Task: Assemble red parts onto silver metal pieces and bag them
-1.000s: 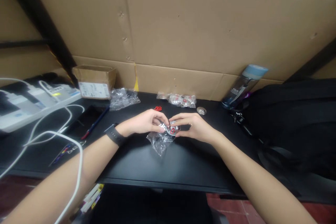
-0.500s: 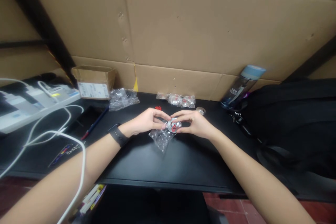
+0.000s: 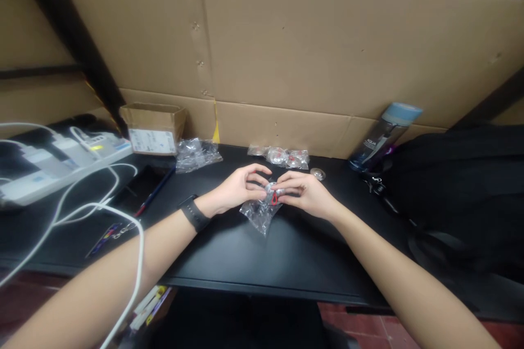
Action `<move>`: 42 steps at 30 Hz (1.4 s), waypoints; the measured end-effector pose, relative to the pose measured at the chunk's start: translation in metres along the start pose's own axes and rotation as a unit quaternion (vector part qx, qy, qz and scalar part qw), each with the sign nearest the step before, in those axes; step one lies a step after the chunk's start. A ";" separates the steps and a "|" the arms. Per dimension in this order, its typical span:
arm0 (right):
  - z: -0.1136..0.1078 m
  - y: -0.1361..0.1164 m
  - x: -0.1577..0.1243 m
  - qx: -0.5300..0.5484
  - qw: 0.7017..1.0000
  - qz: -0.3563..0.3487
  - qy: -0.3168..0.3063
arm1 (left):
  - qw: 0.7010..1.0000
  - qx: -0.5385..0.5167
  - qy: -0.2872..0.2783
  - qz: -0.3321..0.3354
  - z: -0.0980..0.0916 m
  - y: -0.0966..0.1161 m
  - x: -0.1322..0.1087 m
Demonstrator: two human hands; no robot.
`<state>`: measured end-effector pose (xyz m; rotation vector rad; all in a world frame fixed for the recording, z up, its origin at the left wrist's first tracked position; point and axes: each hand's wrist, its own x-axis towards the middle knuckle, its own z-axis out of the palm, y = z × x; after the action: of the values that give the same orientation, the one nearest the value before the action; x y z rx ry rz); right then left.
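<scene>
A small round silvery disc (image 3: 270,188) with a red cord loop (image 3: 274,197) is held above the dark desk. The thumb and fingers of my right hand (image 3: 302,191) pinch it from the right. On its other side is my left hand (image 3: 245,184), fingers curved and apart, the thumb tip close to the disc's left edge; whether it touches I cannot tell. Under both hands lies a crumpled clear plastic bag (image 3: 259,217). Farther back sit several round pieces in clear bags (image 3: 282,157), and a loose clear round piece (image 3: 317,174) is to the right of them.
Crumpled clear plastic (image 3: 197,154) lies beside an open cardboard box (image 3: 153,130). A power strip (image 3: 61,166) with a white cable (image 3: 139,245) is on the left; the cable passes over my left forearm. At right stand a bottle (image 3: 382,136) and a black bag (image 3: 462,191).
My left hand's fingers have spread and lifted away from the disc, while my right hand keeps hold of it. The whole view has shifted slightly.
</scene>
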<state>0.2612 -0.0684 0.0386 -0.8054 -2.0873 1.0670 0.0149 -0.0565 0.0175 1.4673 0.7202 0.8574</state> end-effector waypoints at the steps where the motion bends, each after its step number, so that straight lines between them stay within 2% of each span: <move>1: 0.001 0.001 0.000 0.017 1.000 0.008 -0.002 | 1.000 0.007 0.004 0.008 0.001 0.000 0.000; 4: 0.004 0.000 0.001 0.045 0.999 0.020 -0.008 | 0.999 0.024 0.017 0.023 0.002 0.001 0.001; 8: 0.006 -0.004 0.002 0.023 1.000 0.010 0.002 | 0.999 0.025 0.023 0.023 0.002 0.001 0.001; 16: 0.010 -0.002 0.003 0.035 0.998 0.042 0.042 | 0.999 0.026 -0.013 0.016 0.003 -0.004 0.002; 21: 0.013 0.002 0.004 0.022 0.998 0.015 0.057 | 0.999 0.039 -0.018 0.023 0.005 -0.002 0.003; 24: 0.010 0.004 0.006 0.009 0.998 -0.010 0.068 | 0.998 0.050 -0.009 0.029 0.006 0.000 0.003; 27: 0.003 0.007 0.007 -0.010 0.996 0.012 0.093 | 0.998 0.053 0.003 0.029 0.007 0.001 0.002; 29: -0.003 0.009 0.007 0.005 0.996 0.057 0.065 | 0.998 0.048 0.012 0.029 0.006 0.000 0.003; 31: -0.008 0.010 0.006 0.033 0.994 0.103 0.009 | 0.998 0.043 0.024 0.033 0.005 -0.001 0.003; 34: -0.008 0.010 0.006 0.051 0.990 0.130 -0.028 | 0.997 0.041 0.044 0.047 0.004 -0.002 0.004; 38: -0.004 0.003 0.005 0.032 0.994 0.100 0.010 | 0.995 0.052 0.058 0.061 0.003 -0.001 0.005; 42: -0.002 -0.010 0.002 -0.072 0.995 0.026 0.070 | 0.988 0.104 0.066 0.089 0.005 0.003 0.002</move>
<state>0.2596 -0.0710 0.0487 -0.9816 -2.0511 0.8665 0.0196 -0.0574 0.0210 1.6915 0.8056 1.0492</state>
